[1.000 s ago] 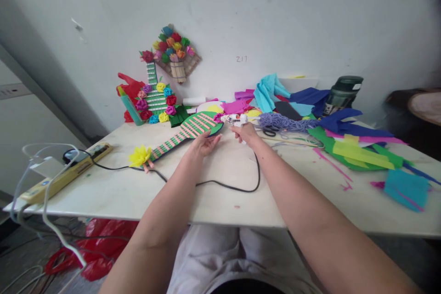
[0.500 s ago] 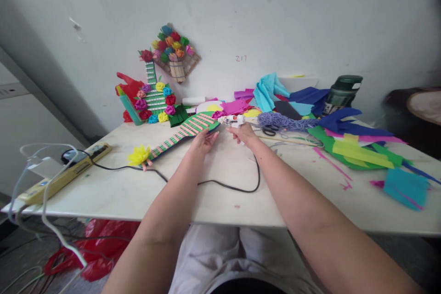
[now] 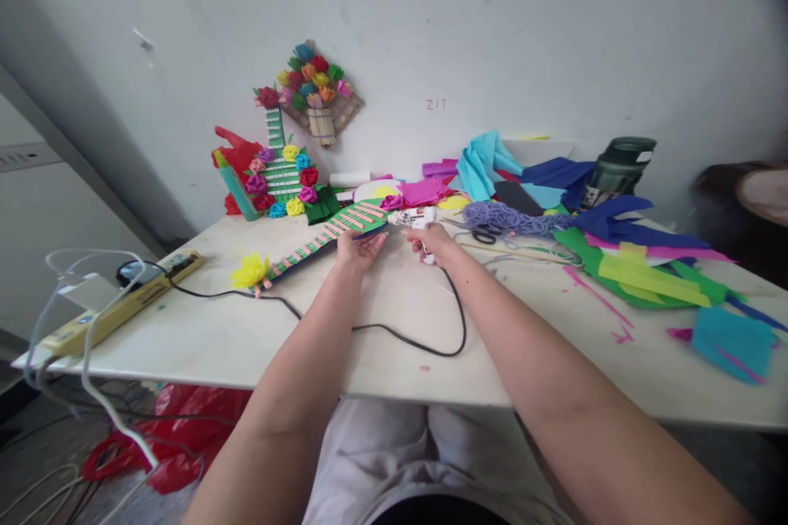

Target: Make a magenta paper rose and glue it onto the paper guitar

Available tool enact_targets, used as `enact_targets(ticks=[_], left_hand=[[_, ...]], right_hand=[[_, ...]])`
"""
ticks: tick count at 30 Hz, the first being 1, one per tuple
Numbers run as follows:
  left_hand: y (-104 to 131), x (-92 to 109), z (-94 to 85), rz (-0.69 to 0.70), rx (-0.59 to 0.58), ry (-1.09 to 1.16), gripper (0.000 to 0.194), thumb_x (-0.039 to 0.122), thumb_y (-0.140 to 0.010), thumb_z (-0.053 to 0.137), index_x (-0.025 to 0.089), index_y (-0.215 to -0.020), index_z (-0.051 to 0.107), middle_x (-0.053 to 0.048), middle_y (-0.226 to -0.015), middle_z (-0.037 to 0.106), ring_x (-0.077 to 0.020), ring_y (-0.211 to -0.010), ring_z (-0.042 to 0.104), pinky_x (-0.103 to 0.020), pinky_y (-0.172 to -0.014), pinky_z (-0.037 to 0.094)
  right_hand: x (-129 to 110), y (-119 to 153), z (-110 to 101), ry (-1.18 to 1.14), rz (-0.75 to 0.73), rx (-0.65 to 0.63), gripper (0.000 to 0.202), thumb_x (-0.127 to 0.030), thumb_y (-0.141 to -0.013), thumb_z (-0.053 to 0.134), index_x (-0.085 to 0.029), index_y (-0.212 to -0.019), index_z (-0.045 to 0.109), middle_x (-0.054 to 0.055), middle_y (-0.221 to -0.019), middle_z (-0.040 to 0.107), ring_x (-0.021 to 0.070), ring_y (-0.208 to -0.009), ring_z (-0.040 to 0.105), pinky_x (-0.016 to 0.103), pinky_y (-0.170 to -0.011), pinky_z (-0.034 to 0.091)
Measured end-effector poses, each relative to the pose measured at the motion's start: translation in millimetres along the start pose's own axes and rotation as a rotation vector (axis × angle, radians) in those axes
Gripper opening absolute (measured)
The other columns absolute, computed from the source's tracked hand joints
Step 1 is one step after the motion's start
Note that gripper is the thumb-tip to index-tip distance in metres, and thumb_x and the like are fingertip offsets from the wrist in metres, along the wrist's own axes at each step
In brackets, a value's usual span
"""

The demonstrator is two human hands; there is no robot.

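Glue gun (image 3: 421,217) in the right hand (image 3: 434,243), whose fingers are curled around the handle. Left hand (image 3: 359,251): partly open, fingers extended and loosely parted, touching the near edge of a green guitar-shaped board (image 3: 327,233); whether it grips the edge firmly cannot be told. Both forearms reach forward over the table (image 3: 394,381) and converge, the hands near each other but apart. The white gun points leftward, its nozzle just beside the wide end of the board; contact between them cannot be made out. The board lies aslant on the left-centre of the table, its narrow end toward the near left, with pale pink strips set crosswise along its face and a dark edge showing below. A yellow flower (image 3: 249,271) sits at the narrow end; a magenta flower (image 3: 392,202) is by the wide end. A black cord (image 3: 451,354) loops across the table below the gun.
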State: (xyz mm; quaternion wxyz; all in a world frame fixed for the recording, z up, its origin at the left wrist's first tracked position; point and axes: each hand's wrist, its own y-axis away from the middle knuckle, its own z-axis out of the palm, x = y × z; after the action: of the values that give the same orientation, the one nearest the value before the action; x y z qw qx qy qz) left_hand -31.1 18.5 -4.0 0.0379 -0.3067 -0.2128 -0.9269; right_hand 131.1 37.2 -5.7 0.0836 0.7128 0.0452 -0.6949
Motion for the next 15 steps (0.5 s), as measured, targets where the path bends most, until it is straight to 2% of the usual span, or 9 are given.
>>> enact_targets(ticks=[5, 10, 15], left_hand=[[0.3, 0.2, -0.5, 0.029, -0.004, -0.05, 0.039, 0.004, -0.074, 0.043, -0.001, -0.11, 0.058, -0.017, -0.077, 0.066, -0.0225, -0.072, 0.069, -0.024, -0.058, 0.058], [0.9, -0.5, 0.1, 0.039, -0.006, -0.056, 0.036, 0.001, -0.077, 0.043, 0.001, -0.109, 0.059, -0.012, -0.069, 0.066, -0.02, -0.065, 0.068, -0.024, -0.058, 0.057], [0.8, -0.9, 0.2, 0.036, 0.008, -0.049, 0.033, 0.001, -0.078, 0.045, 0.003, -0.107, 0.06, -0.012, -0.071, 0.067, -0.0193, -0.066, 0.069, -0.023, -0.058, 0.057]], right_hand=[[1.6, -1.0, 4.6, -0.118, 0.042, -0.026, 0.015, -0.018, -0.071, 0.071, -0.013, -0.07, 0.056, -0.005, -0.053, 0.055, 0.0057, -0.037, 0.045, 0.018, -0.029, 0.033], [0.7, 1.2, 5.6, -0.108, 0.122, -0.034, 0.019, -0.024, -0.071, 0.072, -0.014, -0.07, 0.056, -0.005, -0.049, 0.052, 0.0052, -0.035, 0.041, 0.019, -0.032, 0.036], [-1.6, 3.5, 6.0, -0.076, 0.155, -0.017, 0.017, -0.024, -0.074, 0.069, -0.015, -0.07, 0.055, -0.005, -0.048, 0.051, 0.0053, -0.033, 0.038, 0.02, -0.033, 0.036]])
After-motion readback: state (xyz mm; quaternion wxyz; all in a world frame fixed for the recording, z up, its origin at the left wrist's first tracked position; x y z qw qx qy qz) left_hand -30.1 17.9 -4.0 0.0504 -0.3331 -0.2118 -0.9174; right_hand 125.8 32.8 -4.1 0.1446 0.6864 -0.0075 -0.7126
